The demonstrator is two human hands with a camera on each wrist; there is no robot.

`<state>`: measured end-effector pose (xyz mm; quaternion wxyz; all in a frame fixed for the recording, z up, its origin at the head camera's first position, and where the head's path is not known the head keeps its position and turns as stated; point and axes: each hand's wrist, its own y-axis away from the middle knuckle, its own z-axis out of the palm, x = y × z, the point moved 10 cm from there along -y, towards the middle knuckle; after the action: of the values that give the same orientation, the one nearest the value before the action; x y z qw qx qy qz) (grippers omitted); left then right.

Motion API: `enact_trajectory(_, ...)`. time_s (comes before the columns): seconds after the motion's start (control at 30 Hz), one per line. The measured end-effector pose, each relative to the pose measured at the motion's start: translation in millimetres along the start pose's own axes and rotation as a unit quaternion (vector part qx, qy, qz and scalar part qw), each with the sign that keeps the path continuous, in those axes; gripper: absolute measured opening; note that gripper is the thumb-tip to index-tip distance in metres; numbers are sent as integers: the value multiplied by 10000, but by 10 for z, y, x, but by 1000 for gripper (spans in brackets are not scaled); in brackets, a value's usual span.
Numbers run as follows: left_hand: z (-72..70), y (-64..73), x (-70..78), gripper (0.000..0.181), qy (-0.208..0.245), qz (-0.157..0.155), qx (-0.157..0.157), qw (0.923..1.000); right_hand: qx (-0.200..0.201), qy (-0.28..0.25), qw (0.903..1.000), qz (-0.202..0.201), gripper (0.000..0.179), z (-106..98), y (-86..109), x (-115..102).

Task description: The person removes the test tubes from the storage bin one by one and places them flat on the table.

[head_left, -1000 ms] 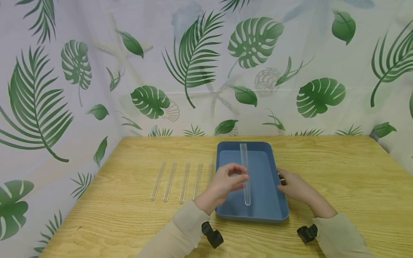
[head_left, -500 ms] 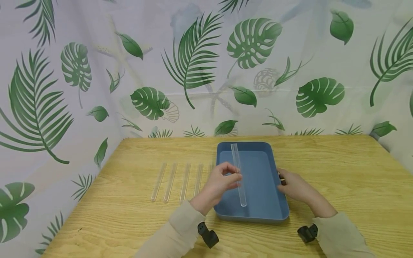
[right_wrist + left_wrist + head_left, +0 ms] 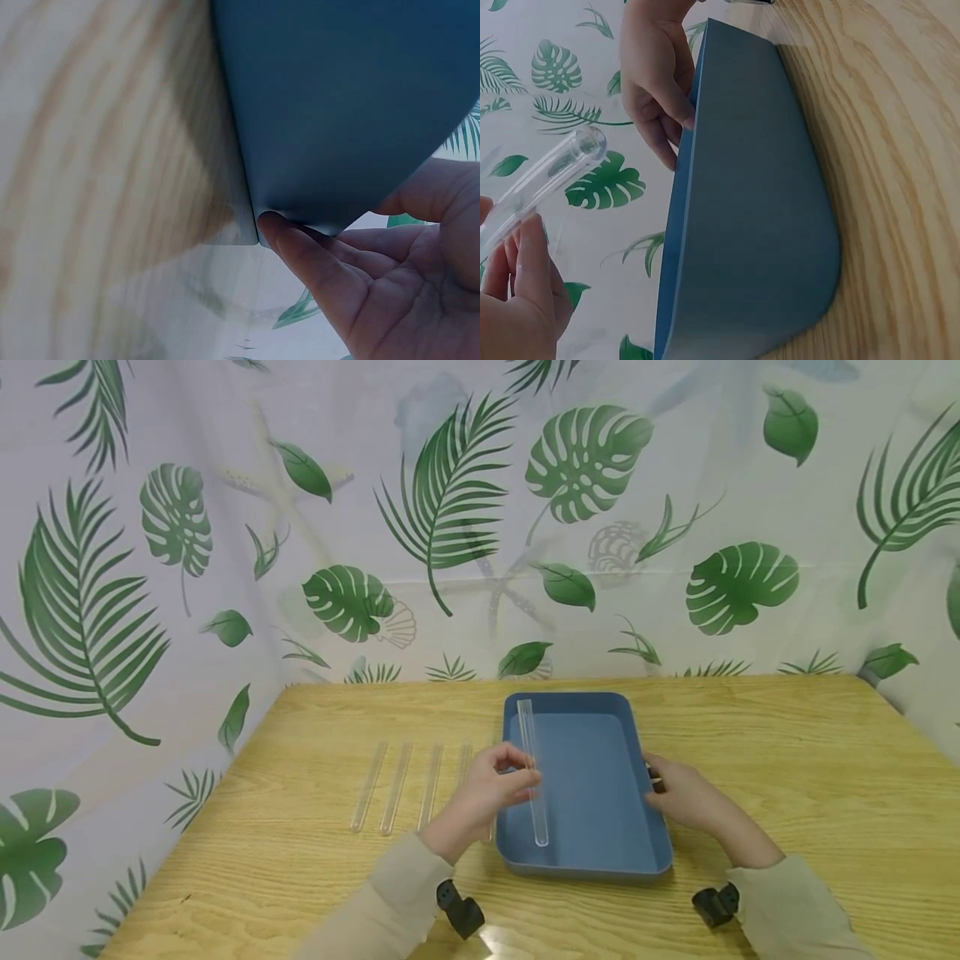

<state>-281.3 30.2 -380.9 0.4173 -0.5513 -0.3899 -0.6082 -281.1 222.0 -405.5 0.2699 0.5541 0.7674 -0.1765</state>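
My left hand [image 3: 483, 789] pinches a clear test tube [image 3: 538, 820] between thumb and fingers, over the left side of a blue rectangular tray [image 3: 596, 785]. In the left wrist view, the rounded closed end of the test tube [image 3: 562, 166] points away from the left hand [image 3: 525, 292]. My right hand [image 3: 686, 793] grips the tray's right side at its rim. Seen from the right wrist, the right hand's fingers [image 3: 304, 262] press the outside of the tray wall [image 3: 337, 97]. Several more test tubes [image 3: 367, 789] lie in a row left of the tray, some partly hidden behind the left hand.
The tray stands on a wood-grain table [image 3: 795, 777]. A leaf-patterned cloth [image 3: 450, 527] hangs behind the table and along its left side. Black wrist cameras [image 3: 459, 910] sit at both cuffs.
My left hand has moved left with the test tube, from the middle of the tray toward its left wall. The right hand and tray have stayed in place.
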Motion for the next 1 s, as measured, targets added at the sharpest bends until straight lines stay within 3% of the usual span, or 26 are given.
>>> enact_trajectory(0.2, -257, 20, -20, 9, -249, -64, 244, 9994, 59, -43, 10000, -34, 56, -6, -2, 3)
enact_trajectory(0.53, -906, 146, -30, 10, -722, -243, 937, 9927, 83, -140, 9998, -76, 55, -7, -3, 7)
enact_trajectory(0.77, -1473, 237, -28, 13, -1291, -514, 1658, 9763, 78, -171, 9998, -20, 55, -1, -1, 14)
enact_trajectory(1.0, -1945, 320, -23, 18, -2214, -756, 1899, 9535, 25, -147, 9999, 21, 55, -3, 2, 8)
